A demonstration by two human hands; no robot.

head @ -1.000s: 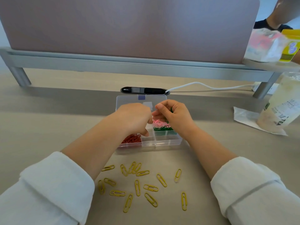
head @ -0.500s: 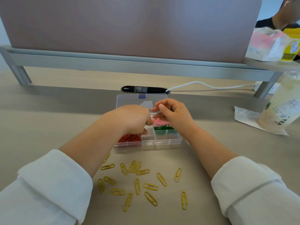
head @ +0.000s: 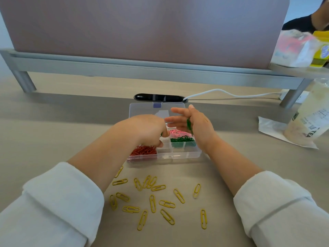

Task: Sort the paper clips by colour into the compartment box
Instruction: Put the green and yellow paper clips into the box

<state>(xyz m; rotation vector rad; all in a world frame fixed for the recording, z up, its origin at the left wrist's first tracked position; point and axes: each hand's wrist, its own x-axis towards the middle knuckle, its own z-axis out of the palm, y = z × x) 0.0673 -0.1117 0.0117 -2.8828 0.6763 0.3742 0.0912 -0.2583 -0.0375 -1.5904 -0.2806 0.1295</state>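
Note:
The clear compartment box lies open at the table's centre, its lid flat behind it. Red paper clips fill a front left compartment; pink clips and green clips sit in compartments on the right. Several yellow clips are scattered on the table in front of the box. My right hand hovers over the right compartments with fingers spread, and a few green clips dangle at its palm. My left hand is curled over the box's middle, a dark green speck at its fingertips.
A black device with a white cable lies behind the box, under a partition on metal legs. At the right stand a drink cup on a napkin, a bag and a yellow container. Another person's arm shows top right.
My hands were pinched together over the box; now the right hand has opened its fingers and pulled slightly away, showing green clips at its palm. The left hand stays curled.

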